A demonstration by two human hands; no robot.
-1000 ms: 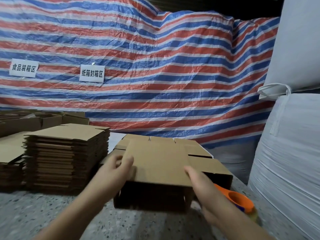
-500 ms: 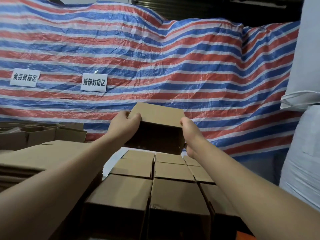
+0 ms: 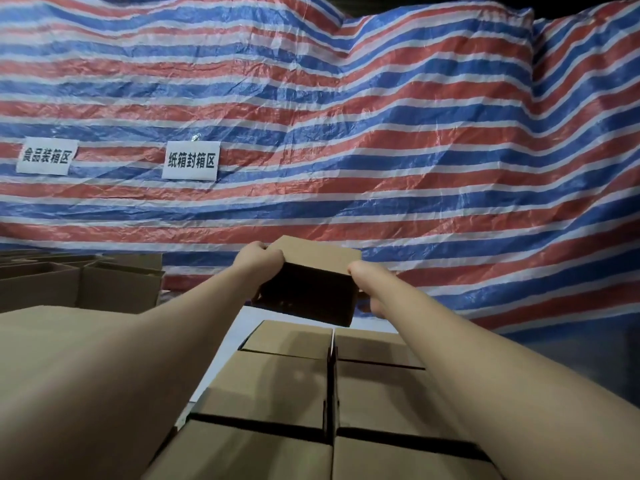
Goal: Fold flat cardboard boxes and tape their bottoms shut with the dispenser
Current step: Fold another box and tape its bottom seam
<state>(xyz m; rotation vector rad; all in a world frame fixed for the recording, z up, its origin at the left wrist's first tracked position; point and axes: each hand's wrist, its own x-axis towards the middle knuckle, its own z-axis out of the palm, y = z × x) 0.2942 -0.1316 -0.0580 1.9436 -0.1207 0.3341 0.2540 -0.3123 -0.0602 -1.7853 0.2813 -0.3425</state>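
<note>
A folded brown cardboard box (image 3: 311,275) hangs in the air at arm's length, just beyond the far end of two rows of finished boxes (image 3: 277,382). My left hand (image 3: 258,259) grips its left top edge with curled fingers. My right hand (image 3: 369,282) holds its right side, thumb on the top corner. The box's near face is in dark shadow. The tape dispenser is out of view.
A red, white and blue striped tarp (image 3: 381,150) hangs close behind, with two white labels (image 3: 190,160). Open boxes (image 3: 114,282) stand at the left. The top of a flat cardboard stack (image 3: 41,320) shows at my left forearm.
I lifted the box off the table and carried it forward over the rows of finished boxes. Since half a second ago it has moved a little farther out and lower.
</note>
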